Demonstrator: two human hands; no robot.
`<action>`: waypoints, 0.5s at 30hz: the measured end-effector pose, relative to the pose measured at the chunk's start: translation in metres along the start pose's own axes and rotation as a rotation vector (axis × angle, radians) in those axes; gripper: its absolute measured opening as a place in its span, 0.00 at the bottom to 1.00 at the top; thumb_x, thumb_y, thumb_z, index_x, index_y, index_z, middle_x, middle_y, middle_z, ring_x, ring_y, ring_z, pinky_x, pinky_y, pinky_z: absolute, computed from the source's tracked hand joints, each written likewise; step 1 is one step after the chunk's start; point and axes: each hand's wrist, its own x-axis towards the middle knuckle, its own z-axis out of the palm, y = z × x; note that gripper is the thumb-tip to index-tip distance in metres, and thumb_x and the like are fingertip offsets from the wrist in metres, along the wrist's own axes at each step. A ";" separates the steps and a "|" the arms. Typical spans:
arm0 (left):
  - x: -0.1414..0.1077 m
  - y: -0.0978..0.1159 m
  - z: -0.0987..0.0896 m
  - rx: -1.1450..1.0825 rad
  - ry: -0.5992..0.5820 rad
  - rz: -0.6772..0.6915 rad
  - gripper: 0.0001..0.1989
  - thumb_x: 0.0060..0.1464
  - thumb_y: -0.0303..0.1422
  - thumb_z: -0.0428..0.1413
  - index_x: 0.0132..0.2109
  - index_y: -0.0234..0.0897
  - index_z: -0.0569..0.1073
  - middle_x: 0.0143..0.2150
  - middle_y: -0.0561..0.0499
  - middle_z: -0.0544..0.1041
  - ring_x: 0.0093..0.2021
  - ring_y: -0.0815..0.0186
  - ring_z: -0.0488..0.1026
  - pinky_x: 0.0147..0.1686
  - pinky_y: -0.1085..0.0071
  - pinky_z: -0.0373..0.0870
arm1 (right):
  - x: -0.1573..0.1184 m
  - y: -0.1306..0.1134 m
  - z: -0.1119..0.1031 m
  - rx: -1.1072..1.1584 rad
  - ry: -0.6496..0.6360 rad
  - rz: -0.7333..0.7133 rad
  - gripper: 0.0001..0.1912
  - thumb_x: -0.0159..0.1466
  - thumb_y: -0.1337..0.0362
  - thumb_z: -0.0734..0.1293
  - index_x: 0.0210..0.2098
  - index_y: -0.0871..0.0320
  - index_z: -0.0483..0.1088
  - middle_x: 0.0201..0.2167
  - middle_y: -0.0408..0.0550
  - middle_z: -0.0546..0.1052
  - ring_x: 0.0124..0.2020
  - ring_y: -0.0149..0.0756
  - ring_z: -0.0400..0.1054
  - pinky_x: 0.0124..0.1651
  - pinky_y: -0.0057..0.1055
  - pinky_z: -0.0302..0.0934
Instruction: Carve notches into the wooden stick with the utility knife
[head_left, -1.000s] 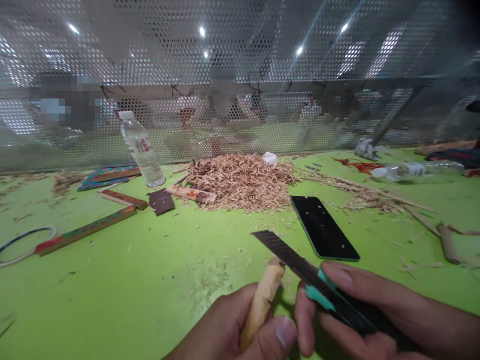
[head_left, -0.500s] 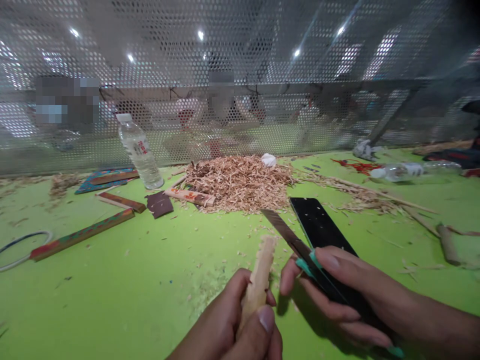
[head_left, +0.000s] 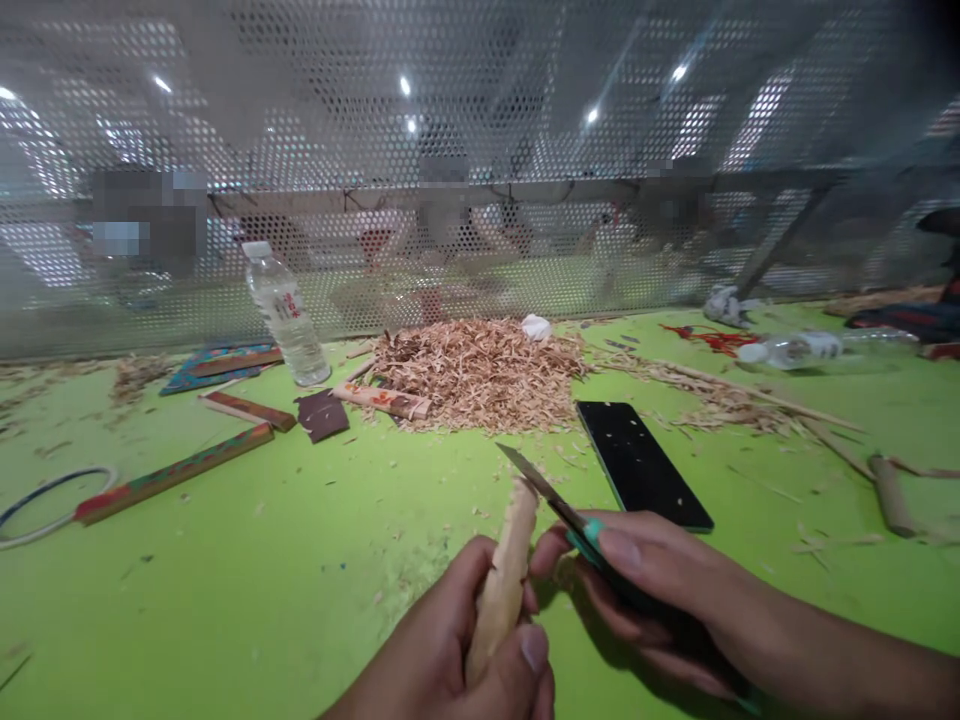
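My left hand (head_left: 480, 640) is closed round a pale wooden stick (head_left: 501, 590) with small notches along its edges, its top pointing up and away from me. In my right hand (head_left: 660, 600) is a utility knife (head_left: 581, 520) with a dark and green handle, its blade out and pointing up-left. The blade crosses just by the stick's upper end; whether it touches the wood I cannot tell. A black phone (head_left: 641, 465) with a few wood crumbs on it lies flat beyond my right hand.
A heap of wood shavings (head_left: 480, 375) lies ahead, before a perforated metal screen (head_left: 480, 270). Left stand a water bottle (head_left: 289, 320), brown sandpaper (head_left: 322, 415) and a painted strip (head_left: 176, 475). At right are a lying bottle (head_left: 817, 350) and a short stick (head_left: 892, 500). People show through the screen.
My right hand has moved left with the knife, bringing the blade to the stick's upper end and uncovering more of the phone. My left hand has barely shifted.
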 end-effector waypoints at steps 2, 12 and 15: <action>0.002 -0.003 -0.001 0.045 0.025 0.020 0.31 0.61 0.60 0.61 0.53 0.38 0.65 0.29 0.59 0.69 0.27 0.73 0.63 0.29 0.73 0.57 | 0.001 0.002 0.000 -0.001 -0.002 -0.021 0.25 0.77 0.40 0.61 0.38 0.56 0.66 0.23 0.32 0.62 0.14 0.20 0.45 0.16 0.17 0.44; -0.028 0.021 0.015 0.237 0.276 0.087 0.28 0.63 0.61 0.57 0.39 0.38 0.77 0.36 0.50 0.74 0.39 0.63 0.68 0.41 0.71 0.66 | -0.017 -0.021 0.016 -0.463 0.047 -0.143 0.26 0.76 0.41 0.63 0.57 0.56 0.73 0.35 0.44 0.75 0.38 0.36 0.72 0.39 0.27 0.69; -0.052 0.016 0.028 0.142 0.399 0.074 0.29 0.59 0.63 0.60 0.40 0.40 0.79 0.35 0.51 0.72 0.37 0.64 0.65 0.37 0.73 0.65 | -0.029 -0.031 0.032 -0.747 0.088 -0.214 0.23 0.78 0.45 0.61 0.59 0.54 0.73 0.48 0.52 0.81 0.54 0.48 0.74 0.56 0.40 0.70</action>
